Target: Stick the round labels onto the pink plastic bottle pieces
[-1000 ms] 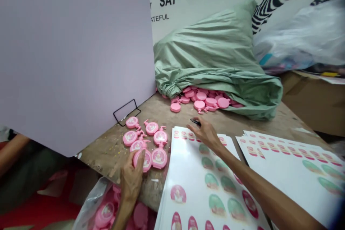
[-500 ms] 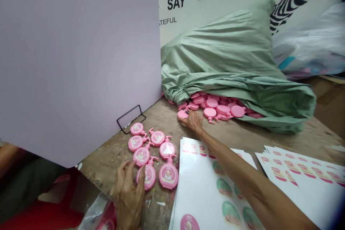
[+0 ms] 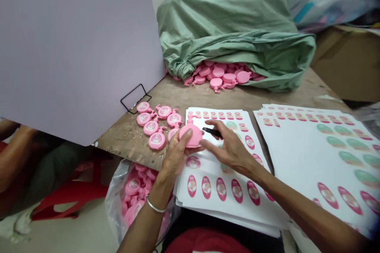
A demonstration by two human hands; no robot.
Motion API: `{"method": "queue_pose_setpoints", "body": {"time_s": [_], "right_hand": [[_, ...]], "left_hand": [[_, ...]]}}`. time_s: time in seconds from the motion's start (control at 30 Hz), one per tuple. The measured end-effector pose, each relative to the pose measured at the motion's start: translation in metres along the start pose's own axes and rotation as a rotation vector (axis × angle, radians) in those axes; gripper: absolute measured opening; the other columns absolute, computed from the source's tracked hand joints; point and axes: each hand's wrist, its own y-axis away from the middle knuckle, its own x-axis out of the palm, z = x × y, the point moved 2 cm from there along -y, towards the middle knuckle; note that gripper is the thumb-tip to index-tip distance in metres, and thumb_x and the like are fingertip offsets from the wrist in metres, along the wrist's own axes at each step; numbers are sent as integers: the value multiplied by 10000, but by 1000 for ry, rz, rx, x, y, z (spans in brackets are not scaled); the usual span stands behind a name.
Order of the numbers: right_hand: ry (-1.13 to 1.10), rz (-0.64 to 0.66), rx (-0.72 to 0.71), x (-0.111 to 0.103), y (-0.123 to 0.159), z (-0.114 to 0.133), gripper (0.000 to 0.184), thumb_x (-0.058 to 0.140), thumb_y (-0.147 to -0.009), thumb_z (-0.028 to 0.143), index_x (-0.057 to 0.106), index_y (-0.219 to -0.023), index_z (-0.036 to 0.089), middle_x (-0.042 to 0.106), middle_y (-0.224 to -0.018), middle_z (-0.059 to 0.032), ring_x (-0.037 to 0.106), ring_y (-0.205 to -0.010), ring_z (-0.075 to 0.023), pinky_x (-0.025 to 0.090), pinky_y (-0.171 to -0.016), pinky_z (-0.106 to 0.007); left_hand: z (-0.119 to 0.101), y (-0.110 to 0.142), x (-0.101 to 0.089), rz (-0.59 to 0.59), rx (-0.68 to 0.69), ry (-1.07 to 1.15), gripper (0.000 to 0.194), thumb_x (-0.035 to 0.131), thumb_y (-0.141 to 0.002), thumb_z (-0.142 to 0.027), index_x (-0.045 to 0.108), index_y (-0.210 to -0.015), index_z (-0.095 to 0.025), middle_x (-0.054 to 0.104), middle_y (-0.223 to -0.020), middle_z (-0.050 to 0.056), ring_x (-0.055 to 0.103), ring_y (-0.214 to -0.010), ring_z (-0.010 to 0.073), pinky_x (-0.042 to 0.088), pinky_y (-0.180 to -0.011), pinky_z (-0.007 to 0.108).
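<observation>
Left hand (image 3: pixel 173 152) grips pink pump bottle (image 3: pixel 191 135); right hand (image 3: pixel 230 146) holds dark tool (image 3: pixel 213 132) (tip very near). A slip could scratch the plastic.

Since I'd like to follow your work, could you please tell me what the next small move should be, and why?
Probably, the right grip should lift a pink sticker from the sheet with its black tool: the bottle in the left grip shows a plain face, while bottles to its left show stickers.
</observation>
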Motion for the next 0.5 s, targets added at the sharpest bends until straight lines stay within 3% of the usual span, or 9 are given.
{"method": "queue_pose_setpoints", "body": {"time_s": [0.07, 0.13, 0.2, 0.33, 0.5], "right_hand": [[-36, 27, 153, -3, 17, -7, 324, 435, -933, 482, 531, -1080, 209, 663, -892, -53, 590, -716, -186, 448, -672, -338], [39, 71, 179, 2, 33, -10, 249, 391, -962, 409, 545, -953, 214, 648, -805, -27, 551, -652, -171, 411, -659, -332], [168, 83, 110, 13, 45, -11, 183, 441, -946, 341, 554, -888, 209, 639, -781, -21, 539, -674, -177, 382, -689, -340], [370, -12, -22, 35, 59, -11, 128, 482, -926, 257, 576, -867, 193, 627, -749, -29, 536, -722, -193, 327, -693, -334], [467, -54, -99, 44, 62, -13, 159, 489, -931, 247, 607, -845, 185, 642, -760, -44, 547, -753, -194, 303, -705, -332]], "left_hand": [[0, 1, -7, -47, 7, -35, 400, 718, -768, -358, 585, -1063, -124, 720, -937, 103, 686, -681, 161, 575, -604, 256], [1, -3, -14, -41, 7, -64, 384, 711, -776, -354, 581, -1055, -124, 724, -889, 99, 687, -662, 158, 581, -619, 267], [6, -9, -16, 13, -24, -63, 357, 706, -784, -346, 587, -1036, -123, 723, -860, 98, 697, -685, 171, 584, -645, 285], [22, -20, -12, 98, -90, -39, 319, 729, -765, -293, 596, -999, -122, 714, -858, 93, 706, -727, 191, 576, -676, 307], [35, -26, -13, 86, -97, -45, 343, 750, -751, -309, 600, -997, -124, 691, -850, 64, 700, -737, 174, 573, -722, 315]]}}
